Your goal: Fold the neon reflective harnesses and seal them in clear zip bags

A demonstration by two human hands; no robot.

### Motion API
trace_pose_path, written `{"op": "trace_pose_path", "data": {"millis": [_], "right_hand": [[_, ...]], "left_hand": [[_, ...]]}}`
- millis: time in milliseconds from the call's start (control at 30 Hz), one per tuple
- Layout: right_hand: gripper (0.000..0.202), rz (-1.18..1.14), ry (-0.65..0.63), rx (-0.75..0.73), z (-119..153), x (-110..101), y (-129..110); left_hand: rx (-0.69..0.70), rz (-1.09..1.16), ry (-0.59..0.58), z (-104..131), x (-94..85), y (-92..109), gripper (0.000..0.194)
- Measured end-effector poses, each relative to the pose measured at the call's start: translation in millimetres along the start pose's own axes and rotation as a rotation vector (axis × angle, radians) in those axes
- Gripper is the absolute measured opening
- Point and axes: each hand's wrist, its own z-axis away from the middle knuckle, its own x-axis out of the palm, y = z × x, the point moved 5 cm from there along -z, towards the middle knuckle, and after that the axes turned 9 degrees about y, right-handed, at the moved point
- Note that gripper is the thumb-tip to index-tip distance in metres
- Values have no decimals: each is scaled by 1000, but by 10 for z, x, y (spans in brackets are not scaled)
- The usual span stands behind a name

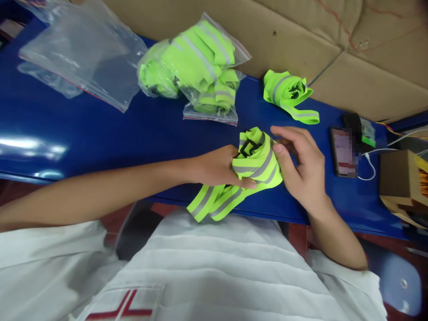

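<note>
A neon yellow-green strap bundle (264, 162) with grey stripes and black buckles is at the table's front edge. My left hand (222, 167) is closed round its left side, thumb across the front. Two strap ends hang below that hand, over the edge. My right hand (301, 165) is at the bundle's right side, fingers apart and curved, with the thumb tip at or very near the strap; whether it touches is unclear.
Clear bags of similar straps (200, 62) lie behind, with flat plastic bags (87, 53) to their left. A loose strap roll (287, 91) sits back right. Further right are a phone (343, 151), a white cable and an open cardboard box (396, 174). Large cardboard (250, 35) borders the blue table (110, 133).
</note>
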Motion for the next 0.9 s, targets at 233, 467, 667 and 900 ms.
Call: {"op": "trace_pose_path", "data": {"millis": [233,467,667,900], "right_hand": [[103,160,-261,-151,170,169,-187],[101,74,-241,-74,219,234,-192],[92,28,-256,23,207,271,-115],[71,-193,-254,288,119,177,-32]], "left_hand": [[77,18,76,39,70,107,19],[113,-153,15,81,127,119,20],[109,-263,52,94,144,80,24],[43,-77,19,72,103,128,19]]}}
